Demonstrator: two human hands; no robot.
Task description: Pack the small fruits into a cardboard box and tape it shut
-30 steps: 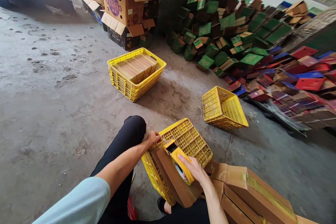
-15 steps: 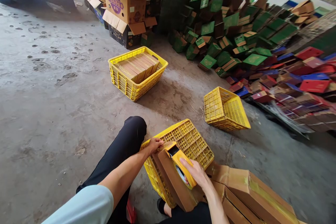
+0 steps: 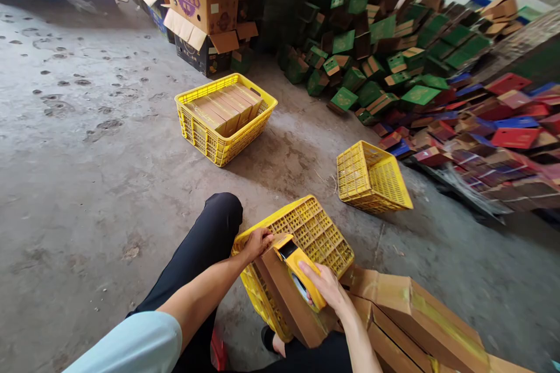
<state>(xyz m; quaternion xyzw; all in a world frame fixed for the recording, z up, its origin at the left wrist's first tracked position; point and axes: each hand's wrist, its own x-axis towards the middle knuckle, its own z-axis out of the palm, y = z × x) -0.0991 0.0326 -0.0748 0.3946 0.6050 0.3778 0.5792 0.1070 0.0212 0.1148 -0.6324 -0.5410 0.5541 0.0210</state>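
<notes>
My right hand [image 3: 326,287] is wrapped round a yellow tape dispenser [image 3: 301,271] with a roll of tape in it. The dispenser's front end rests at the upper end of a brown cardboard box [image 3: 289,309]. At that same end my left hand [image 3: 258,243] has its fingers bent and closed on the box's upper corner; what lies under the fingertips is partly hidden. The box stands tilted against an upturned yellow plastic crate [image 3: 321,227] between my legs.
Several taped cardboard boxes [image 3: 431,315] lie at my right. Ahead stands a yellow crate [image 3: 205,143] holding boxes; another yellow crate [image 3: 371,178] lies on its side. Behind are a heap of green cartons [image 3: 343,99], red and blue cartons [image 3: 516,135], and stacked open cartons [image 3: 201,3].
The view has shifted slightly, so the background sits a little further left and up. Both hands, the dispenser and the box keep nearly the same positions relative to each other.
</notes>
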